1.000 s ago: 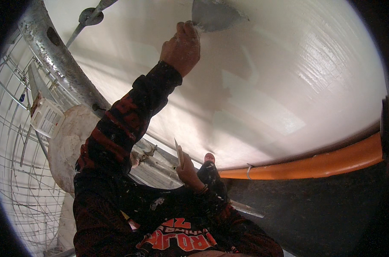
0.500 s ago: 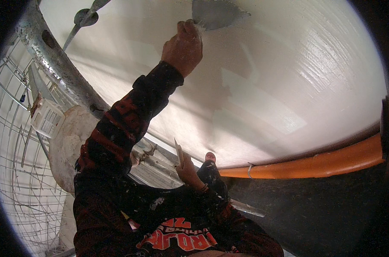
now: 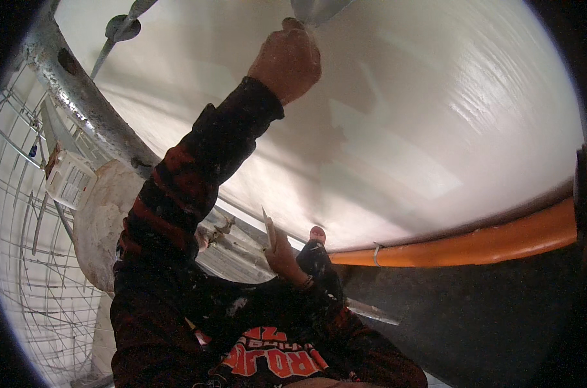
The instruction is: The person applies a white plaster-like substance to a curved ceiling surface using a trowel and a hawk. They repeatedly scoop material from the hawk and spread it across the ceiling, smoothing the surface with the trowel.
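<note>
My left hand (image 3: 287, 61) is raised at the top centre, closed around a putty knife (image 3: 320, 10) whose grey, flared blade lies against the white wall surface (image 3: 397, 129). The top of the blade is cut off by the picture's edge. Low in the middle, close to my body, my right hand (image 3: 283, 257) is closed on a thin, pale, pointed flat tool (image 3: 269, 227), seen nearly edge-on. Its kind is not clear. Smeared ridges of white coating show on the wall at the upper right.
A galvanised metal pole (image 3: 93, 97) slants down the left side. Beside it are a white plastic container (image 3: 70, 181), a plaster-crusted round object (image 3: 106, 226) and wire mesh (image 3: 28, 258). An orange tube (image 3: 461, 249) runs along the wall's lower edge, above a dark surface (image 3: 474, 317).
My left hand has moved slightly up and to the right with the putty knife, and less of its blade shows. My right hand stays almost still.
</note>
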